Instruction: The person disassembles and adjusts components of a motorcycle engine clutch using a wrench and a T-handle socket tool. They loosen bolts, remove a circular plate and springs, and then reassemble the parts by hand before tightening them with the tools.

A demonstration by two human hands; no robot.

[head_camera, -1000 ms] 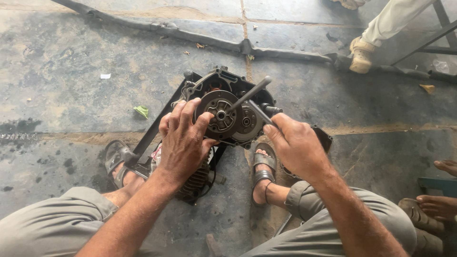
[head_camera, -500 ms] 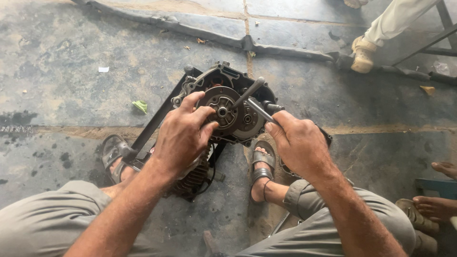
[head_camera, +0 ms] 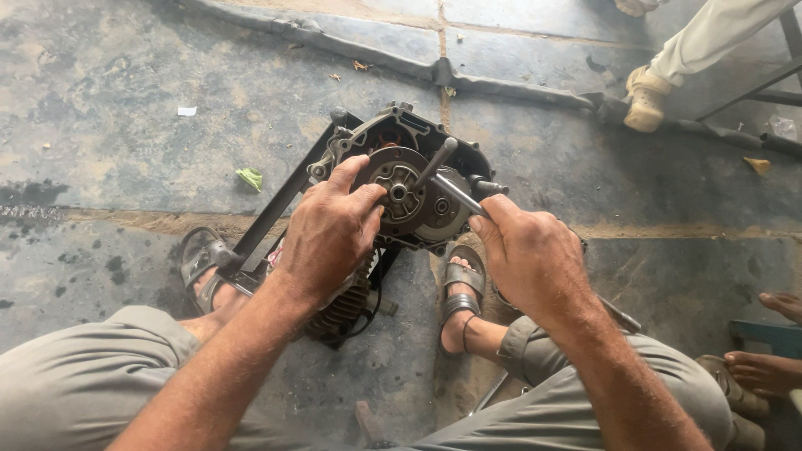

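Observation:
A small dark motorcycle engine (head_camera: 401,138) stands on a black metal frame (head_camera: 276,205) on the stone floor between my sandalled feet. Its side is uncovered and shows a round metal clutch plate (head_camera: 399,182) and a gear beside it. My left hand (head_camera: 330,230) lies on the left edge of the plate, fingers gripping it. My right hand (head_camera: 530,250) holds the handle of a metal T-shaped wrench (head_camera: 443,179) whose shaft reaches the middle of the plate.
A dark hose or cable (head_camera: 501,83) runs across the floor behind the engine. Another person's leg and shoe (head_camera: 647,96) stand at the upper right by a stand. Bare feet (head_camera: 764,363) of someone else show at the right edge. A green scrap (head_camera: 249,177) lies left.
My view has shifted slightly; both hands stay on the engine. The wrench handle and my right hand have turned a little, and my left fingers have tightened on the plate.

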